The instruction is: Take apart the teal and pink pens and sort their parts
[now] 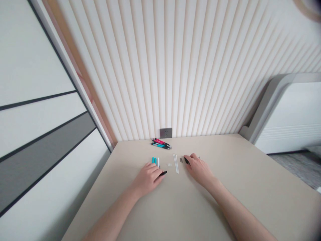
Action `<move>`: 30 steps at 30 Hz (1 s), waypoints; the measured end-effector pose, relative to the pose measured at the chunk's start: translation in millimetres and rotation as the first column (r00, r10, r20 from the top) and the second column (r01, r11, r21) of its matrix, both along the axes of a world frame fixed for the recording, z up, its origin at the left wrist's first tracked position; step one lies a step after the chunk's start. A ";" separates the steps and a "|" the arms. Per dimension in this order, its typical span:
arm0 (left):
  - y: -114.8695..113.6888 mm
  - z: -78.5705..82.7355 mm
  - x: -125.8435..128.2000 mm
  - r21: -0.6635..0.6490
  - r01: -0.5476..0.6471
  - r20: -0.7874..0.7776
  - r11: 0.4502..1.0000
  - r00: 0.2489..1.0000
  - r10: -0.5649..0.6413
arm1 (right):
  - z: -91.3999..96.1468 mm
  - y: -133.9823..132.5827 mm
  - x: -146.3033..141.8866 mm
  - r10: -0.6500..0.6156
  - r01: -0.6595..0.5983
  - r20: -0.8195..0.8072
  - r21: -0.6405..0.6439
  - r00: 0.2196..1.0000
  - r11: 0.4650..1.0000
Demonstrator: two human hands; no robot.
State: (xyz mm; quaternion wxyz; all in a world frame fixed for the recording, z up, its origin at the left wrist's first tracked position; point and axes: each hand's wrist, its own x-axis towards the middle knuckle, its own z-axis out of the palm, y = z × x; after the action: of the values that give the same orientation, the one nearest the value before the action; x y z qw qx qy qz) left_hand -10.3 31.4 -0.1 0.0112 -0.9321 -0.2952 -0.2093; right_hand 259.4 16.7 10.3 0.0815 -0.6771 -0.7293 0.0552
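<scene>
around the hands, a beige tabletop running up to a ribbed cream wall panel, with a grey wall socket just above the far edge. near that edge, a small heap of assembled pink and teal pens, lying roughly crosswise. closer in, short teal and white pen barrels side by side, a few tiny white parts, a pair of long thin white rods pointing away, and small dark bits just beside the right hand.

both forearms reaching in from the near edge, low over the table, palms down, angled toward each other. left hand curled, fingers close together, apparently pinching a short black pen piece at the fingertips, its long axis nearly level, free end toward the right and slightly away. right hand curled too, apparently pinching a second black pen piece between thumb and forefinger, free end toward the left, just beside the white rods. exact grip partly hidden by the fingers.
</scene>
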 end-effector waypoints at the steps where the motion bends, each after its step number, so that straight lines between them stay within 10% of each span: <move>1: 0.1 0.1 0.0 -0.001 -0.008 -0.001 1.000 1.000 0.008 | 1.3 -0.8 -0.5 0.004 -0.003 -0.012 0.025 1.000 1.000; 8: 0.6 2.3 0.8 -0.005 -0.001 -0.031 1.000 1.000 0.001 | 9.5 -15.7 -26.8 0.307 -0.218 -0.376 0.262 0.874 0.940; 13: 0.1 3.2 0.4 0.002 0.016 -0.045 1.000 0.999 -0.016 | 2.4 -25.3 -50.4 0.498 -0.425 -0.354 0.267 0.792 0.865; 30: -1.0 1.6 0.0 0.007 0.060 0.168 0.998 0.984 -0.060 | -16.6 -18.4 -50.4 0.466 -0.446 -0.282 0.135 0.839 0.885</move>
State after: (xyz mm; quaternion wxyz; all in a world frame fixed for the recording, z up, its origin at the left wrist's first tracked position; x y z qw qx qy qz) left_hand -10.3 30.5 1.6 -0.0190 -0.9196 -0.2668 -0.2879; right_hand 209.0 -1.7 -6.3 0.1997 -0.4643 -0.8491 0.1537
